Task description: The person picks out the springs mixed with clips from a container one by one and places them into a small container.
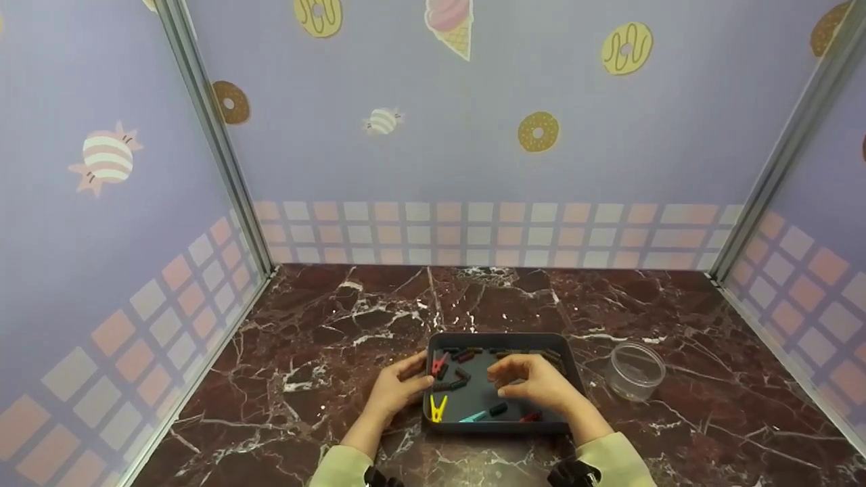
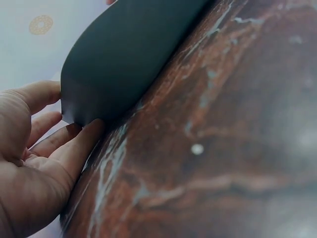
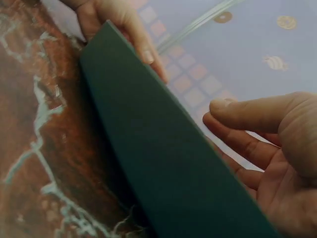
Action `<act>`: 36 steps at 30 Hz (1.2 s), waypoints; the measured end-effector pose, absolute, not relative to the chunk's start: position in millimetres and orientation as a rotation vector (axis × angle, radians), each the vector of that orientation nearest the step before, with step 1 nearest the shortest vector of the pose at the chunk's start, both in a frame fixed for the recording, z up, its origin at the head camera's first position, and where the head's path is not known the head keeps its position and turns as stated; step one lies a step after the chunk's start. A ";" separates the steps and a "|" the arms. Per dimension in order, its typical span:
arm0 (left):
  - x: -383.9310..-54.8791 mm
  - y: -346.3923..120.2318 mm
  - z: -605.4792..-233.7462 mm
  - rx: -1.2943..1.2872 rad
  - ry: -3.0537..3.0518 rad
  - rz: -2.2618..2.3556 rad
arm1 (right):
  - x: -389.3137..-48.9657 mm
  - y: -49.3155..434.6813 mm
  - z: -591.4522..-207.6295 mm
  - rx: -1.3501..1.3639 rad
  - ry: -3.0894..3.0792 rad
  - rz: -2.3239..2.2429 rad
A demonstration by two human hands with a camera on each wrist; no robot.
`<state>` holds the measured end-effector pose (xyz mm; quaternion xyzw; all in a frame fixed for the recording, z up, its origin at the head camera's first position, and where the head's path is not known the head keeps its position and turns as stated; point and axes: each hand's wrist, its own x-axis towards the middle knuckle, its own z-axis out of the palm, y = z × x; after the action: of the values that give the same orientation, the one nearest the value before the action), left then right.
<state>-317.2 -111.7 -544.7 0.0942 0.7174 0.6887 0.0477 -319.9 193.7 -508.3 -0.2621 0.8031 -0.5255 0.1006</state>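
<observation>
A dark grey tray lies on the table with small clothespins in it: a red clothespin, a yellow clothespin and a light blue clothespin. Several short dark ribbed pieces are scattered among them, too small to identify. My left hand touches the tray's left side, its fingertips against the outer wall in the left wrist view. Above the tray's right half hovers my right hand, thumb and fingers apart and loosely bent. Nothing shows between them in the right wrist view. The right hand hides part of the tray's contents.
A round clear plastic tub stands right of the tray. The dark red marbled tabletop ends at patterned walls at the back and both sides, with metal posts in the corners.
</observation>
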 end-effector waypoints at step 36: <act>-317.6 -109.8 -543.1 0.259 2.212 2.079 | -319.6 185.6 -524.9 -0.900 2.641 -1.098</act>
<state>-317.6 -109.8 -543.1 0.0849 0.7252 0.6816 0.0474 -319.6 185.6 -524.9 -0.2993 0.8786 -0.3653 0.0715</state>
